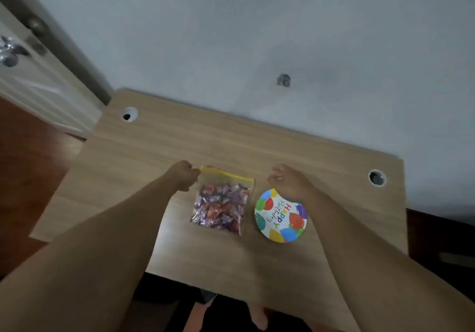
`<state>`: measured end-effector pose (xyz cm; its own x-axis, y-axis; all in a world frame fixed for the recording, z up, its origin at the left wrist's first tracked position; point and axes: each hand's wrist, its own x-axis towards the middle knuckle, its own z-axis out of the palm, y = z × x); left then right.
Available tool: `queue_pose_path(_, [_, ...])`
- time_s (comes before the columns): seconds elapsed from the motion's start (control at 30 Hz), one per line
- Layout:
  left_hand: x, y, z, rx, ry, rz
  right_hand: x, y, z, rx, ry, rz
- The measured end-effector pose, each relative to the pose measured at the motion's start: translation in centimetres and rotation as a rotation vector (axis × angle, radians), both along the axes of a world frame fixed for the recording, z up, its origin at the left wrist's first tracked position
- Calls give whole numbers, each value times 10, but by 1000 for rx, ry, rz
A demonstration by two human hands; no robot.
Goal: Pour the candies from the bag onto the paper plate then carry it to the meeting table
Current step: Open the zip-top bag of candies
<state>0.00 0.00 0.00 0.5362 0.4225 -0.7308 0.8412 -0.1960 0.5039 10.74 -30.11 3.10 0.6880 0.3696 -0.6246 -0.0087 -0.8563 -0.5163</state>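
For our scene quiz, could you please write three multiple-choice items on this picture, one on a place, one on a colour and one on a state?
1. Where is the plate relative to the bag?
A. right
B. left
C. under it

2. What colour is the bag's zip strip?
A. blue
B. yellow
C. black

3. Where are the candies?
A. on the plate
B. scattered on the desk
C. inside the bag

Answers: 1 A, plate lies right of the bag; 2 B, the top strip is yellow; 3 C, the left hand only pinches the bag's corner, right hand holds nothing.
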Motion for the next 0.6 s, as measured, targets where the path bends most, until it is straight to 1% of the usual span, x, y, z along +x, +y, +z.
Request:
queue_pose_path(0.1, [-6,-7,-14,-194,-24,174,-14,21,-20,10,75,6])
queue_pose_path(0.23, [-5,-17,-36,-320,-89,370,-29,42,-45,-1,176,21])
queue_pose_path(0.37, [-7,-21,-49,-347,-102,437,-33,50,-55,-17,173,40])
queue_pose_path(0.5, [-16,-28,-57,-304,-119,460,-35,52,-50,-14,155,93])
queue_pose_path(0.53, [-19,-31,-55,-284,-154,458,-35,52,-47,-9,144,105])
queue_pose_path(0.6, [-24,-35,-49,-274,-287,423,-36,50,-42,-6,108,128])
